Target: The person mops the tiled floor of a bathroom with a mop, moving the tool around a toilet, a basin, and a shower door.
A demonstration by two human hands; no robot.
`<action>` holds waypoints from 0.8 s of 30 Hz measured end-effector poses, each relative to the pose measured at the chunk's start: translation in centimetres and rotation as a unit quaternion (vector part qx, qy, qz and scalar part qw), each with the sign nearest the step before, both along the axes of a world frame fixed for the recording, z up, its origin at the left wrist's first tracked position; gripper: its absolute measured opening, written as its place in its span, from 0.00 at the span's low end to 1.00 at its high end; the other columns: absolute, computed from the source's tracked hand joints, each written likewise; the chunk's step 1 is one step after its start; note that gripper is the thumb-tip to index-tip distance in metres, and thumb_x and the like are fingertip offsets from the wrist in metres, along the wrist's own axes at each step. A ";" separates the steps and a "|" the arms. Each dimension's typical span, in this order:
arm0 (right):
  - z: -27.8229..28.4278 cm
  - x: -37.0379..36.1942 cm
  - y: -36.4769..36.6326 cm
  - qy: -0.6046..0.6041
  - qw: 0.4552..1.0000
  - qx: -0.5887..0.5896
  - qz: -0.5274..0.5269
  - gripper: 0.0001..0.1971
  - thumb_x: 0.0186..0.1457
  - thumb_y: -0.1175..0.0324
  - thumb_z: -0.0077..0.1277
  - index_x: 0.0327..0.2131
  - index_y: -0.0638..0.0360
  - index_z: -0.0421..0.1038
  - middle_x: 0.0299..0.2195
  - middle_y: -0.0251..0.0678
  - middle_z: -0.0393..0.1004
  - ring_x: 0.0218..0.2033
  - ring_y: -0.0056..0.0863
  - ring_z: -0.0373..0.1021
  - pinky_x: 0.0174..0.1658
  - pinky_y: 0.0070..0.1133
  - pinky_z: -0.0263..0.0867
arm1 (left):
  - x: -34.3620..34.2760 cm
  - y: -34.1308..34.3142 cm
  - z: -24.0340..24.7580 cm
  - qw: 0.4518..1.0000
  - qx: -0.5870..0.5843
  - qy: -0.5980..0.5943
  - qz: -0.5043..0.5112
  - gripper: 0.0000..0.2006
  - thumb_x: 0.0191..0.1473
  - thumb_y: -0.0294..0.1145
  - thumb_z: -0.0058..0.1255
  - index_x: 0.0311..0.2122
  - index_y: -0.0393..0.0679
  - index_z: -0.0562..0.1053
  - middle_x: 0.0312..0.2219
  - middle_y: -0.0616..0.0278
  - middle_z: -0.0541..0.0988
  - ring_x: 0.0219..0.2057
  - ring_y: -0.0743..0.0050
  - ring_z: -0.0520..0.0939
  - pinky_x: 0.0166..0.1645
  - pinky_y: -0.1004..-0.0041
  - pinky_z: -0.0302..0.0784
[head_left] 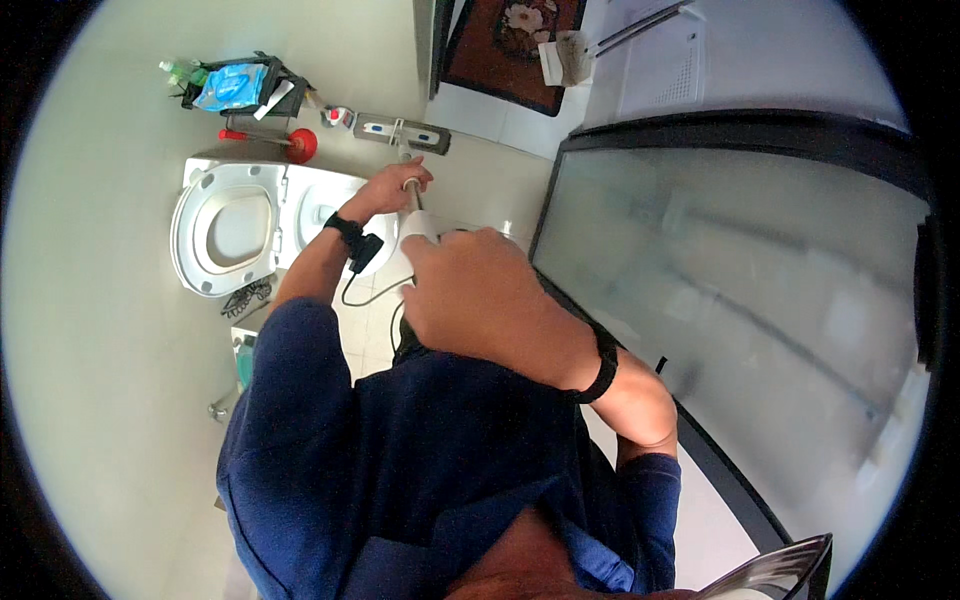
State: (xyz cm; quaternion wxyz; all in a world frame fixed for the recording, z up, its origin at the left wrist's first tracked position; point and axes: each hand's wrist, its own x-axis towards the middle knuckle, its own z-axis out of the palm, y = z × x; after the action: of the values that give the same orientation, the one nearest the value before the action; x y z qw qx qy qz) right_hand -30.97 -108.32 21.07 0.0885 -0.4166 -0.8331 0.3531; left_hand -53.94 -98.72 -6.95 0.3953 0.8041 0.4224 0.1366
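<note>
A flat mop [430, 141] with a long grey head lies on the tiled floor at the far side, beyond the toilet. Its pale handle [417, 222] rises steeply from there toward me. My left hand [392, 190] is wrapped round the handle lower down, nearer the mop head. Higher up and closer to the camera, my right hand [490, 295] closes on the upper part of the same handle; its fingers are partly turned from view. The white toilet [185, 232] stands left of the mop, partly covered by my left arm.
A red plunger [301, 146] stands beside the toilet. Against the left wall, a black rack [292, 98] holds a blue packet [232, 88] and a green bottle [183, 73]. A dark-framed glass panel [740, 270] runs along the right. A brown mat [480, 50] lies at the top.
</note>
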 end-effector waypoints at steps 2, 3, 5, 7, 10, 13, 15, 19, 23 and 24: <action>0.2 1.2 -0.2 -0.047 0.998 -0.045 -0.015 0.10 0.45 0.69 0.49 0.31 0.65 0.73 0.20 0.51 0.74 0.24 0.51 0.73 0.32 0.39 0.69 | 1.8 0.1 -0.8 0.997 0.010 -0.040 -0.061 0.09 0.39 0.18 0.49 0.29 0.41 0.70 0.28 0.56 0.77 0.37 0.50 0.78 0.67 0.58 0.56; 0.3 1.8 -0.4 -0.047 0.998 -0.045 -0.013 0.10 0.45 0.69 0.49 0.31 0.65 0.73 0.20 0.51 0.74 0.24 0.51 0.73 0.32 0.39 0.69 | 2.3 0.1 -1.6 0.997 0.010 -0.041 -0.059 0.09 0.39 0.18 0.49 0.29 0.41 0.70 0.28 0.56 0.77 0.37 0.50 0.78 0.67 0.58 0.56; 0.4 3.5 -1.0 -0.071 0.993 -0.041 -0.079 0.13 0.44 0.69 0.49 0.35 0.62 0.74 0.22 0.50 0.74 0.25 0.50 0.72 0.32 0.38 0.68 | 4.0 0.1 -3.5 0.990 0.055 -0.082 -0.105 0.11 0.39 0.18 0.53 0.32 0.42 0.72 0.28 0.61 0.77 0.37 0.58 0.79 0.69 0.53 0.50; 0.7 5.0 -2.0 -0.085 0.989 -0.026 -0.117 0.14 0.43 0.69 0.50 0.36 0.61 0.74 0.22 0.48 0.74 0.24 0.50 0.72 0.32 0.37 0.68 | 6.9 0.2 -3.8 0.987 0.018 -0.080 -0.137 0.11 0.37 0.17 0.53 0.30 0.43 0.70 0.27 0.62 0.76 0.38 0.57 0.79 0.69 0.53 0.47; 1.5 7.6 -3.5 -0.105 0.982 -0.025 -0.155 0.14 0.43 0.69 0.50 0.37 0.59 0.74 0.24 0.50 0.74 0.25 0.48 0.72 0.32 0.36 0.69 | 11.4 -1.5 -4.7 0.974 0.006 -0.154 -0.166 0.10 0.37 0.18 0.53 0.29 0.42 0.70 0.27 0.61 0.76 0.39 0.54 0.78 0.69 0.52 0.48; 3.3 9.2 -5.0 -0.139 0.973 -0.053 -0.175 0.15 0.43 0.70 0.50 0.38 0.57 0.74 0.25 0.51 0.74 0.25 0.46 0.73 0.31 0.35 0.71 | 16.5 -3.1 -5.4 0.965 -0.012 -0.159 -0.209 0.07 0.40 0.21 0.52 0.29 0.42 0.70 0.28 0.56 0.77 0.37 0.50 0.78 0.65 0.52 0.57; 4.2 11.0 -6.1 -0.181 0.954 -0.069 -0.229 0.16 0.42 0.71 0.52 0.39 0.56 0.74 0.25 0.49 0.74 0.25 0.45 0.73 0.31 0.34 0.71 | 22.4 -4.4 -4.7 0.946 0.055 -0.265 -0.179 0.07 0.44 0.26 0.53 0.30 0.39 0.70 0.25 0.49 0.74 0.35 0.44 0.77 0.43 0.53 0.70; 2.4 16.0 -6.5 -0.078 0.954 -0.083 -0.279 0.21 0.38 0.73 0.56 0.42 0.57 0.75 0.27 0.44 0.75 0.23 0.39 0.72 0.31 0.29 0.69 | 24.0 -4.7 -4.1 0.977 -0.105 -0.049 -0.177 0.06 0.43 0.26 0.51 0.30 0.39 0.71 0.26 0.47 0.75 0.35 0.43 0.77 0.40 0.52 0.69; 3.2 14.7 -5.7 -0.048 0.964 -0.075 -0.251 0.20 0.37 0.73 0.55 0.41 0.58 0.75 0.26 0.44 0.75 0.24 0.40 0.72 0.31 0.29 0.69 | 21.7 -4.2 -4.5 0.978 -0.062 -0.064 -0.190 0.05 0.44 0.26 0.50 0.29 0.40 0.69 0.26 0.48 0.75 0.34 0.42 0.77 0.39 0.52 0.70; 3.3 14.1 -5.4 -0.040 0.970 -0.066 -0.231 0.20 0.38 0.72 0.55 0.41 0.58 0.75 0.26 0.44 0.75 0.24 0.40 0.72 0.30 0.29 0.68 | 20.1 -4.4 -4.3 0.980 -0.056 -0.066 -0.179 0.05 0.44 0.27 0.50 0.30 0.40 0.70 0.27 0.48 0.75 0.35 0.42 0.77 0.39 0.52 0.70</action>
State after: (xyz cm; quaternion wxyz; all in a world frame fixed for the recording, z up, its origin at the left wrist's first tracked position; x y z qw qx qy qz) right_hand -16.91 -113.72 24.42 0.1066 -0.6161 -0.6921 0.3607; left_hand -33.80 -103.12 -11.27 0.4848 0.8326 0.2517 0.0922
